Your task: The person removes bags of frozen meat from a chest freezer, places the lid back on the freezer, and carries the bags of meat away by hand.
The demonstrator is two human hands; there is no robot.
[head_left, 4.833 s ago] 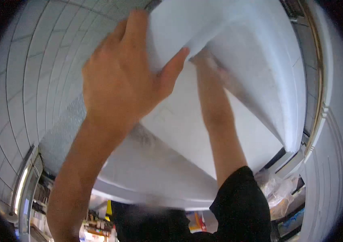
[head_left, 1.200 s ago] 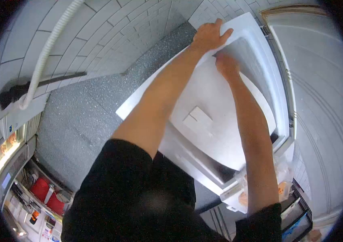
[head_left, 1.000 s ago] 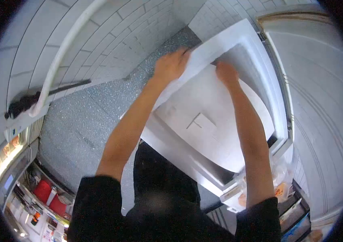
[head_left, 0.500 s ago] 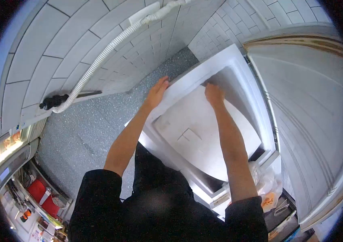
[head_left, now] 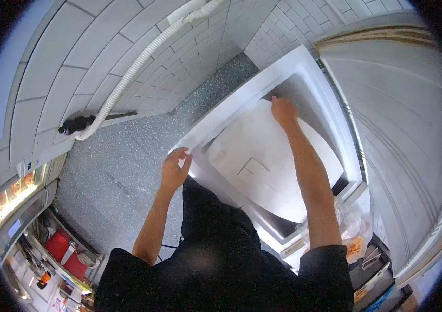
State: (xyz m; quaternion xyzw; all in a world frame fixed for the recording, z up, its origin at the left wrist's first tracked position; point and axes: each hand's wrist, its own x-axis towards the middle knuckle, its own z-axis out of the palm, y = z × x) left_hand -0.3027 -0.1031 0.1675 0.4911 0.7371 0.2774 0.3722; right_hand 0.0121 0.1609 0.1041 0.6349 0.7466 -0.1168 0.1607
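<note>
A white rectangular frame with raised edges (head_left: 327,112) lies tilted in front of me, with a white curved panel (head_left: 278,161) inside it. A small square flap or piece (head_left: 255,165) shows near the panel's middle. My right hand (head_left: 285,111) is at the panel's far corner, fingers curled against its edge; whether it grips the edge is hard to make out. My left hand (head_left: 176,167) is at the frame's near left corner, thumb and fingers apart, holding nothing.
A ribbed white hose (head_left: 143,57) runs down the tiled wall (head_left: 96,36) to a black fitting (head_left: 77,125). Grey speckled floor (head_left: 112,177) lies left. A white door (head_left: 403,125) stands right, plastic bags (head_left: 353,229) below it. Red item (head_left: 65,254) at lower left.
My left hand has moved from the frame's far end down along its left side to the near left corner. My right hand stays at the panel's far corner. The view has shifted.
</note>
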